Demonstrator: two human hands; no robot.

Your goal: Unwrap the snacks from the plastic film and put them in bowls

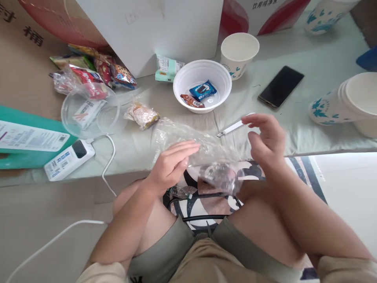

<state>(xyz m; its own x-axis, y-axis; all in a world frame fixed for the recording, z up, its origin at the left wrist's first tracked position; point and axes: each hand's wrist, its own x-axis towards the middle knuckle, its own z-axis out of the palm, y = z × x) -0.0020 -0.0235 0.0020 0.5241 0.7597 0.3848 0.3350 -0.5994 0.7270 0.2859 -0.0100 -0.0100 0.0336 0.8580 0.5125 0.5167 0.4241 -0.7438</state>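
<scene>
A crumpled clear plastic bag (203, 143) lies at the table's front edge, its lower part hanging over. My left hand (175, 163) rests at the bag's left side, fingers stretched out together and the thumb slightly apart; whether any film is between them is hard to see. Below the bag, over my lap, is a blurred clear plastic cup-like piece (220, 177). My right hand (268, 139) hovers right of the bag with bent fingers apart from the thumb, nothing visible in them. By its fingertips a white utility knife (234, 127) lies on the cloth, its far end partly hidden.
A white bowl (203, 68) holds two small wrapped snacks. Nearby are a paper cup (240, 51), a phone (282, 86), stacked paper cups (344, 100), a wrapped snack (143, 115), a clear tub (69, 112), a power strip (69, 159) with a cable, and boxes (165, 31) behind.
</scene>
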